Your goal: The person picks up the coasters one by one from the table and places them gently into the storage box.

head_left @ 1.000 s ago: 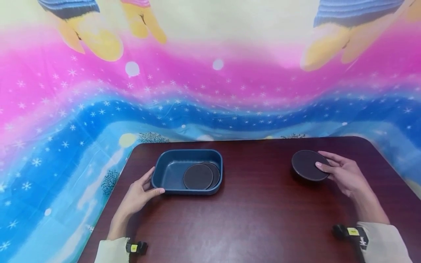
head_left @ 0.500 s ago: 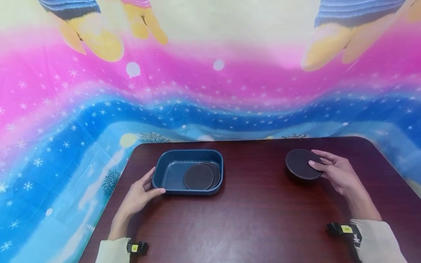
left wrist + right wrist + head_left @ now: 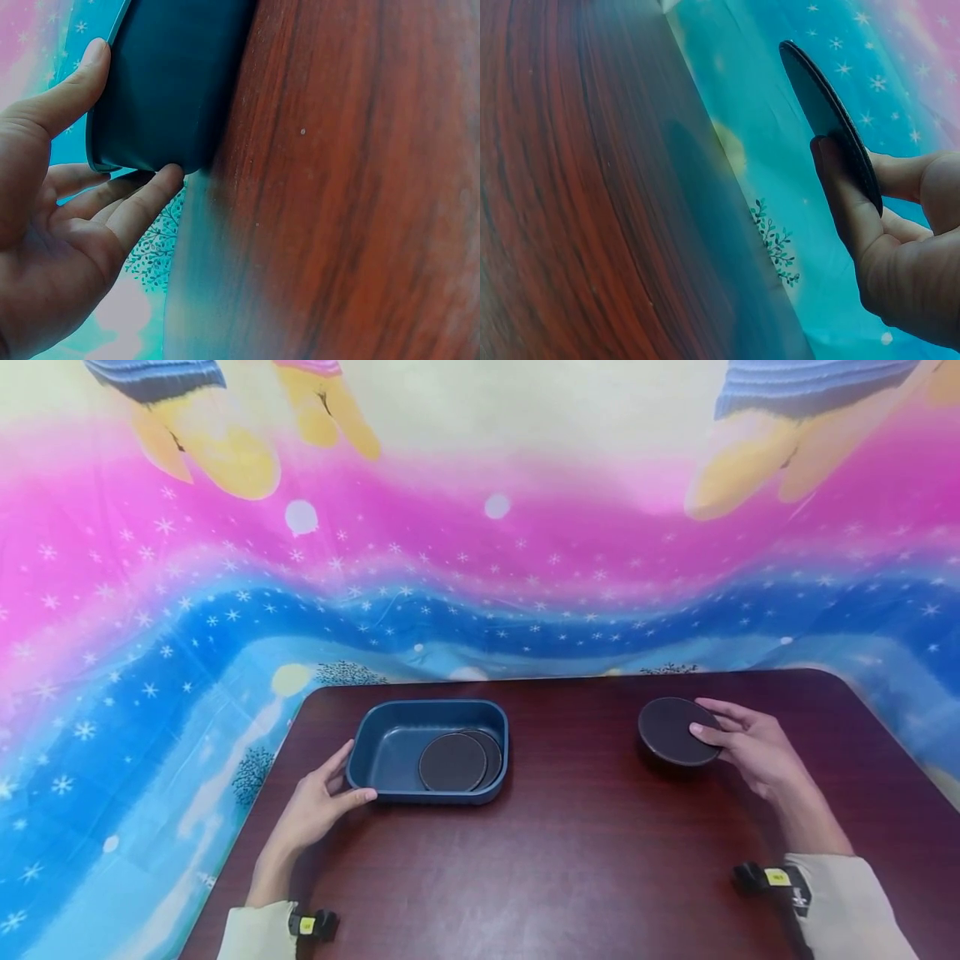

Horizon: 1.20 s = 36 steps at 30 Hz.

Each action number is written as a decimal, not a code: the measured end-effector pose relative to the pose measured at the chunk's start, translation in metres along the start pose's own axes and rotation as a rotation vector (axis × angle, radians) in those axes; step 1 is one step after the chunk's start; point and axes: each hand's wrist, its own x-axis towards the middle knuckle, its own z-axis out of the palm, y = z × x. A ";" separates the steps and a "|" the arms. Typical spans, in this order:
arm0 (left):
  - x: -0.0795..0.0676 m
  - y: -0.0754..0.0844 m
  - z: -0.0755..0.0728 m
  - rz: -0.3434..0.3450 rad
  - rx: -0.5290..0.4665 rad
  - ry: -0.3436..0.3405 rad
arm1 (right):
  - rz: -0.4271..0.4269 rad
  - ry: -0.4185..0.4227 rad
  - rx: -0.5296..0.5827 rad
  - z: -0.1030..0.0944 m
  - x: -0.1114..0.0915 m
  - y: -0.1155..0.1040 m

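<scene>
On the left side of the table lies a dark blue rectangular basin (image 3: 390, 760) with rounded corners. My left hand (image 3: 318, 802) holds its near left corner, thumb on the front rim and fingers against the left wall. Inside, at the right end, two round dark brown coasters (image 3: 452, 762) overlap. My right hand (image 3: 750, 747) pinches a third round coaster (image 3: 675, 731) by its right edge, thumb on top and fingers underneath. In the right wrist view this coaster (image 3: 840, 124) appears edge-on as a thin disc with a stitched rim, raised off the table.
The reddish-brown wooden table (image 3: 555, 860) has rounded far corners. A pink and blue snowflake-patterned cloth (image 3: 562, 560) hangs right behind its far edge and along the left side. Each wrist wears a black strap (image 3: 772, 878) with a yellow label.
My right hand has moved left with its coaster, toward the basin. My left hand and the basin stay in place.
</scene>
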 end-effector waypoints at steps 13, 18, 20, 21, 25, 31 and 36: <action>0.003 0.001 0.002 -0.005 0.004 -0.002 | -0.010 -0.022 -0.011 0.016 0.001 -0.001; 0.003 0.002 0.003 -0.008 0.006 -0.002 | -0.014 -0.029 -0.016 0.022 0.000 -0.002; 0.003 0.002 0.003 -0.008 0.008 -0.002 | -0.010 -0.027 -0.014 0.025 0.000 -0.001; 0.003 0.002 0.003 -0.008 0.008 -0.002 | -0.008 -0.026 -0.018 0.026 0.000 -0.001; 0.002 0.001 0.002 -0.004 0.008 -0.004 | 0.010 -0.026 -0.066 0.031 0.001 -0.002; 0.002 0.000 0.001 -0.020 0.013 -0.006 | 0.004 -0.044 -0.082 0.041 0.005 -0.004; 0.001 -0.002 0.001 -0.040 0.006 -0.002 | -0.001 -0.047 -0.081 0.049 0.006 -0.005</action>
